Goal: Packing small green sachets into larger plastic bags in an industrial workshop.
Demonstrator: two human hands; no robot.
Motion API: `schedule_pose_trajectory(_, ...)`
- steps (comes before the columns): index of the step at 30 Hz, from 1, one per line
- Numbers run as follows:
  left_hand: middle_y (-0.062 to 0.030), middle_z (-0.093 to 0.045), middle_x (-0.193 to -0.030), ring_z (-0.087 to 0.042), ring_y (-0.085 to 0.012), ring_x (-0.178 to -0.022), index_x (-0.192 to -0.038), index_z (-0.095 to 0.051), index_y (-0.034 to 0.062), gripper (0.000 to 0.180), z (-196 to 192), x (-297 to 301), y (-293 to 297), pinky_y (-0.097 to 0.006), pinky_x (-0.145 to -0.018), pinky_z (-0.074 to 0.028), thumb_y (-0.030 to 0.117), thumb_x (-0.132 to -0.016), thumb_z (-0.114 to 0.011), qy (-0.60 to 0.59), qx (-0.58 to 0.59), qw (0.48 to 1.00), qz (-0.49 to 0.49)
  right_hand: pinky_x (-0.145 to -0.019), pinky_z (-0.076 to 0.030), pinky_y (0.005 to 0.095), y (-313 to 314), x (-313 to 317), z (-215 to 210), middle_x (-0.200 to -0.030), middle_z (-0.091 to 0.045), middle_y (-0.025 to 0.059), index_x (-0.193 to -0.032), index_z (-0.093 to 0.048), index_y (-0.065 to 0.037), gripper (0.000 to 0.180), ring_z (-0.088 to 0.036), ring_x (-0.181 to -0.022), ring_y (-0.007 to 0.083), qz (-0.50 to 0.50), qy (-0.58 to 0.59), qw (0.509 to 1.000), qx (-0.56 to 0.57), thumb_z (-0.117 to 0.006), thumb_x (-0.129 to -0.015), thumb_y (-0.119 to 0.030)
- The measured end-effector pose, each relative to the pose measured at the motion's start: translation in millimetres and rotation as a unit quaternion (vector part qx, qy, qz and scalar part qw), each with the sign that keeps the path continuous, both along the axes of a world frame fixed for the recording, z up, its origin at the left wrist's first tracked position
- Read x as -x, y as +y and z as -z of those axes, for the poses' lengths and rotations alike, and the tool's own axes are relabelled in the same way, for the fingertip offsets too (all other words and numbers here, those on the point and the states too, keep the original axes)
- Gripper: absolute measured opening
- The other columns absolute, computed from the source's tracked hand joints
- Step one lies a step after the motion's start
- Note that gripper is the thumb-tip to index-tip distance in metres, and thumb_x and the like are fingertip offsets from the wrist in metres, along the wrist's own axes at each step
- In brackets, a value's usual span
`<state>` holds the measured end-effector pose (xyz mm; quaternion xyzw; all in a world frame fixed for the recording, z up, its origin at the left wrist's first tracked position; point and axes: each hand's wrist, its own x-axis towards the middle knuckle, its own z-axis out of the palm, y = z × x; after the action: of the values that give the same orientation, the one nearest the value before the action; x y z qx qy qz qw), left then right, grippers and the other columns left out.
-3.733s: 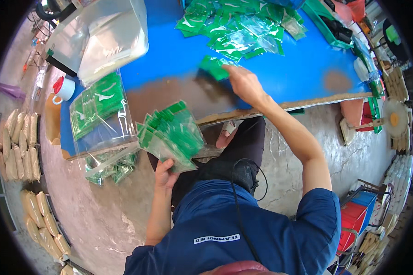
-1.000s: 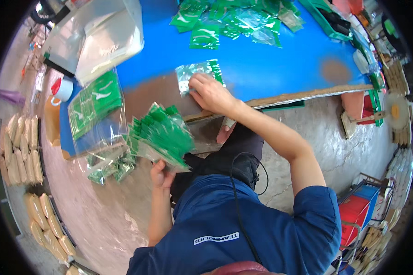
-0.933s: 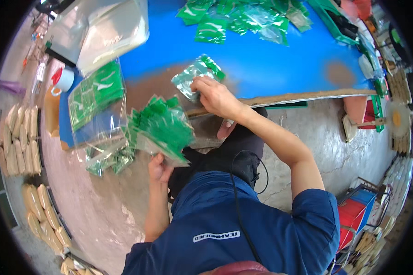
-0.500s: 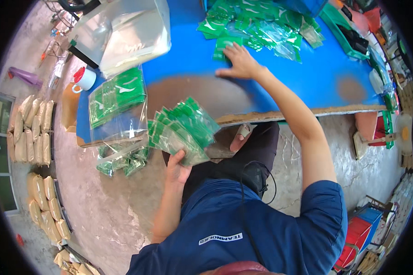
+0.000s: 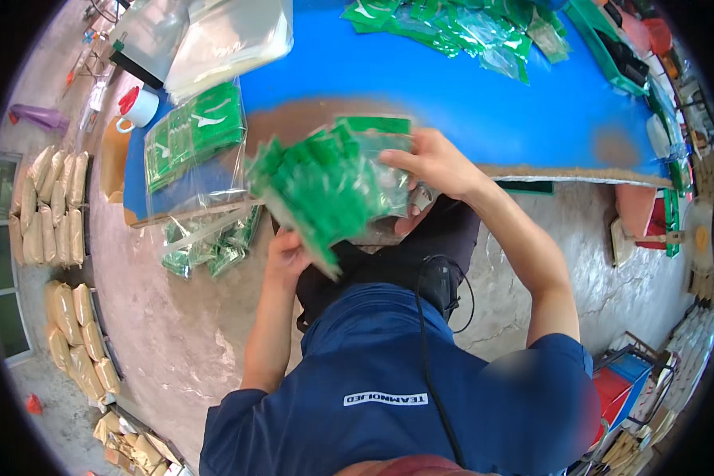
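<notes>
A fanned stack of small green-and-clear plastic packets [image 5: 313, 186] is gripped at its lower end by my left hand [image 5: 287, 252], held over my lap at the table's front edge. My right hand [image 5: 440, 165] pinches one more green-topped clear packet [image 5: 387, 163] close to the right side of the stack; part of it is hidden behind the fan. Motion blurs the stack slightly. Farther back on the blue table lies a loose heap of similar green packets [image 5: 460, 32]. To the left, a larger clear bag [image 5: 202, 143] holds a bundle of green packets.
A pile of clear plastic bags [image 5: 234, 47] and a white mug with a red lid [image 5: 138, 107] stand at the back left. More bagged packets [image 5: 214, 242] hang below the left table edge. A green tray [image 5: 607, 51] sits at the far right of the blue table [image 5: 531, 127].
My right hand has come back from the heap toward me, bringing a packet beside the stack. My left hand has tilted the stack and raised it a little.
</notes>
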<state>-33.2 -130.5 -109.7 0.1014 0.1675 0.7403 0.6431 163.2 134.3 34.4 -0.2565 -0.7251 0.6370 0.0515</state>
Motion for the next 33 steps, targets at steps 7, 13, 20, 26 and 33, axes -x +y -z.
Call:
schedule_pose_trajectory(7,-0.0084,-0.062,-0.123,-0.062,-0.0243,-0.114,-0.136,-0.051,0.0044,0.059,-67,-5,66,-0.044,-0.1,-0.051,-0.001,-0.081,-0.071,0.22,0.049,0.97,-0.093,-0.099,-0.045,0.0374,6,30,19,-0.126,-0.057,0.0147,-0.141,-0.04,0.004,0.081,-0.056,-0.113,0.021,0.009,0.151,0.978,0.147,-0.077,-0.085,-0.041)
schedule_pose_trajectory(13,-0.0069,-0.056,-0.131,-0.056,-0.0183,-0.118,-0.137,-0.048,0.0026,0.071,-99,54,121,-0.036,-0.102,-0.044,0.005,-0.076,-0.084,0.687,0.005,0.716,-0.128,-0.112,-0.037,0.0386,10,68,11,-0.139,-0.049,0.021,-0.146,-0.03,0.002,0.109,-0.046,-0.133,0.0283,-0.023,0.246,0.951,-0.185,-0.094,-0.064,-0.029)
schedule_pose_trajectory(20,-0.0094,-0.047,-0.141,-0.044,-0.0214,-0.133,-0.154,-0.019,0.0066,0.11,-95,42,137,-0.037,-0.111,-0.038,0.003,-0.069,-0.089,0.576,-0.005,0.807,-0.127,-0.109,-0.04,0.0427,4,66,46,-0.138,-0.049,0.0227,-0.148,-0.026,-0.001,0.114,-0.049,-0.131,0.0355,0.05,0.152,0.967,-0.199,-0.094,-0.06,-0.03)
schedule_pose_trajectory(26,-0.0111,-0.038,-0.148,-0.043,-0.0229,-0.134,-0.156,-0.009,0.0073,0.119,-92,38,140,-0.04,-0.113,-0.037,0.002,-0.068,-0.089,0.525,-0.037,0.837,-0.148,-0.104,-0.044,0.0465,-1,74,32,-0.135,-0.052,0.0247,-0.145,-0.028,-0.005,0.104,-0.052,-0.126,0.0421,0.004,0.117,0.97,-0.214,-0.09,-0.065,-0.026)
schedule_pose_trajectory(33,-0.013,-0.041,-0.147,-0.04,-0.0227,-0.137,-0.157,-0.006,0.0035,0.127,-83,40,143,-0.039,-0.114,-0.035,0.007,-0.064,-0.093,0.53,-0.019,0.829,-0.175,-0.097,-0.047,0.05,3,75,43,-0.122,-0.06,0.0276,-0.144,-0.028,-0.004,0.099,-0.058,-0.116,0.0474,-0.002,0.124,0.961,-0.247,-0.088,-0.068,-0.025)
